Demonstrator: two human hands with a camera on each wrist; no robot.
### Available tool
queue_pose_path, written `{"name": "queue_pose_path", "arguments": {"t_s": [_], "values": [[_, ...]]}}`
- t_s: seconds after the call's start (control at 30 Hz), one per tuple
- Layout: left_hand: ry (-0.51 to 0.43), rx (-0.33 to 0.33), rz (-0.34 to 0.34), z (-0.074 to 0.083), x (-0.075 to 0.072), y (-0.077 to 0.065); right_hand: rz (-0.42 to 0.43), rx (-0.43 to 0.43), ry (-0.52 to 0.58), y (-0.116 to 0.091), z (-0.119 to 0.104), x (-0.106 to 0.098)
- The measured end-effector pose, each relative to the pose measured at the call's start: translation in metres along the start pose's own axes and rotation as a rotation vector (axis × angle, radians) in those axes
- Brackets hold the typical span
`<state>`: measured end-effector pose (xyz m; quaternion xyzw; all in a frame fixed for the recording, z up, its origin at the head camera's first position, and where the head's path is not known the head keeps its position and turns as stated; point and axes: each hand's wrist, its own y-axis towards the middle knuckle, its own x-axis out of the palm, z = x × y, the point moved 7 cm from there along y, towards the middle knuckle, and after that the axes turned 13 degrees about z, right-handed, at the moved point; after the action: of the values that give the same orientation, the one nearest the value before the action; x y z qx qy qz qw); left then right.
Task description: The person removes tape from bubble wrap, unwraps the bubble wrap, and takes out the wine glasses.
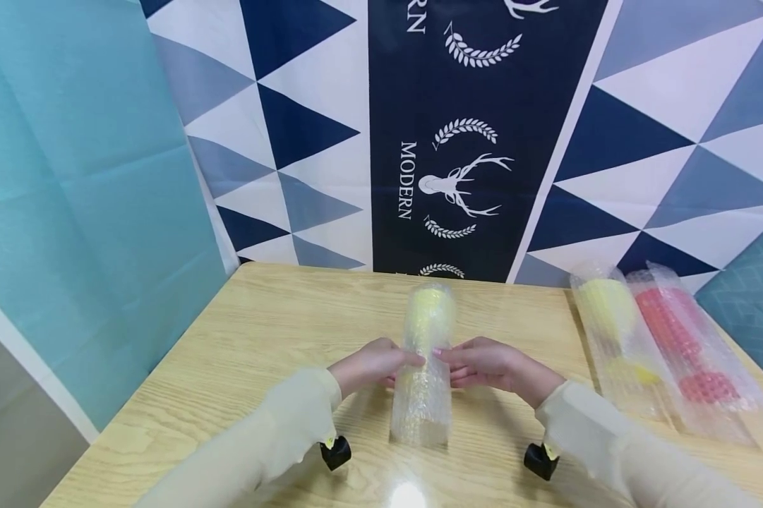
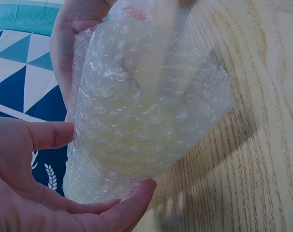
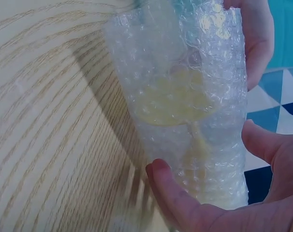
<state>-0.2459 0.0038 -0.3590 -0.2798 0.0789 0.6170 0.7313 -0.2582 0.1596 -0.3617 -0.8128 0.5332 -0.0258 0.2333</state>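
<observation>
A yellow goblet rolled in bubble wrap [image 1: 428, 321] is held between both hands at the middle of the table. Its round foot [image 3: 178, 104] and stem show through the plastic in the right wrist view. My left hand [image 1: 376, 361] grips the roll from the left, thumb on the near face and fingers curling round the side. From the right, my right hand [image 1: 492, 363] grips it in the same way, the two thumbs almost meeting in front. The wrap's loose end [image 2: 204, 92] extends past the goblet's foot, over the wooden table.
On the table's right side lie two more bubble-wrapped goblets, one yellow [image 1: 610, 310] and one red [image 1: 670, 324], side by side. A patterned cloth [image 1: 317, 176] hangs behind the wooden table [image 1: 273, 310], and a teal sheet [image 1: 89, 176] hangs at the left.
</observation>
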Motion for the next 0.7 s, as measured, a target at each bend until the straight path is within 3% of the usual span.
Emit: {"name": "queue_pose_path", "arguments": {"t_s": [0.27,0.7], "values": [[0.004,-0.007,0.027,-0.004,-0.003,0.0,-0.002,0.006,0.042,0.002,0.003,0.001],[-0.116,-0.089,0.006,-0.012,0.005,0.014,-0.08,-0.014,0.114,0.006,0.007,0.002]]}}
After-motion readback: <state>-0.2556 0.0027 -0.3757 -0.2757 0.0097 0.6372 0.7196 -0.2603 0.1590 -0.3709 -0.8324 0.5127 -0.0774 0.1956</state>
